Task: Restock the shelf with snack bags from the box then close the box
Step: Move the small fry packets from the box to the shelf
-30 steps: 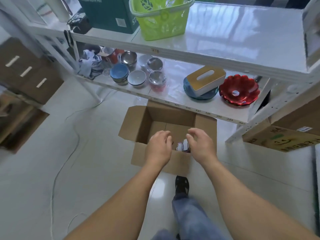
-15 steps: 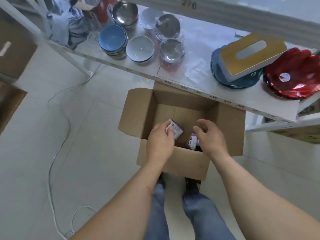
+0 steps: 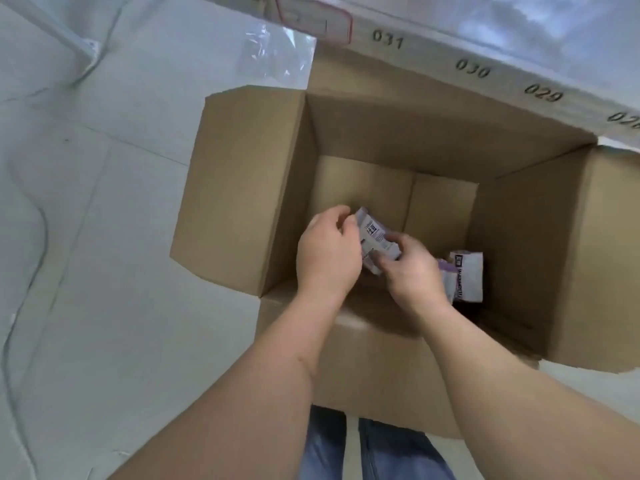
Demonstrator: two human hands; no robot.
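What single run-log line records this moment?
stage: picking from box | left hand: grips snack bag | right hand: pinches same bag | another bag on box floor | flaps open

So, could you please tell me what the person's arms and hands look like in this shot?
Both arms are bare up to the frame's edge, with no sleeves in view. The left hand and the right hand wear no gloves; no rings, watch or bands show. Below the arms, blue denim trouser legs are visible.

Matt brown cardboard box [image 3: 242,188], glossy printed snack bag [image 3: 375,237], smooth pale floor tiles [image 3: 86,271]
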